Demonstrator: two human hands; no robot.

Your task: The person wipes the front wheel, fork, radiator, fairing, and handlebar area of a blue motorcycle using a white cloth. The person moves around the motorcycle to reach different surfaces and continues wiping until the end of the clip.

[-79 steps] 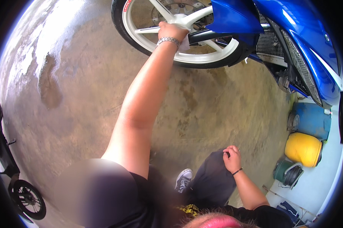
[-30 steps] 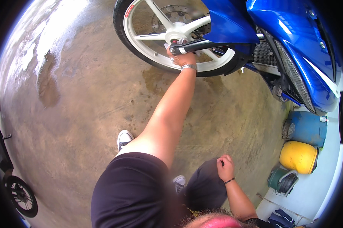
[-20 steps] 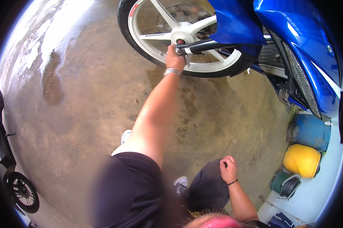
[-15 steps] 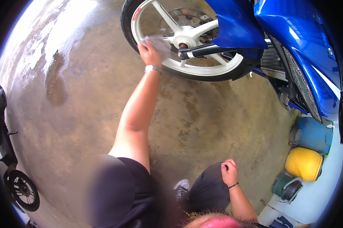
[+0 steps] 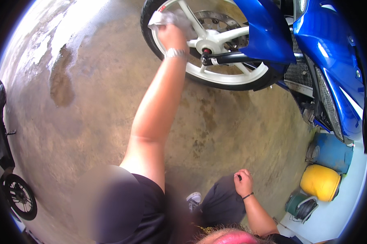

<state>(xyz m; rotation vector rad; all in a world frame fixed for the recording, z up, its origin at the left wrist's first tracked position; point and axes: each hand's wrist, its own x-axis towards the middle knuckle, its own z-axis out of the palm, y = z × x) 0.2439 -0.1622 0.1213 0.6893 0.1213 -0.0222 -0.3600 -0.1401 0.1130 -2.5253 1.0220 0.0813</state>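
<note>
A blue motorcycle's front wheel, with a white spoked rim [image 5: 214,76] and black tyre [image 5: 228,86], stands at the top. My left hand [image 5: 173,36], arm stretched far forward, is closed on a pale grey-white cloth [image 5: 161,19]. The cloth lies against the rim's left part, near a spoke, and is partly blurred. Behind the spokes shows a brake disc [image 5: 206,17]; a black fork end [image 5: 224,59] meets the hub. My right hand [image 5: 243,182] rests loosely curled at my knee, with nothing visible in it.
Blue bodywork [image 5: 334,49] and a radiator [image 5: 298,75] rise at the right. A blue container [image 5: 334,152], yellow drum [image 5: 320,182] and dark green machine [image 5: 301,207] stand along the right wall. Another motorcycle's wheel [image 5: 21,197] is at far left. The concrete floor [image 5: 98,118] has wet patches.
My left hand has moved the cloth forward along the rim, toward the top of the picture. The view has shifted slightly, and my right hand stays at my knee.
</note>
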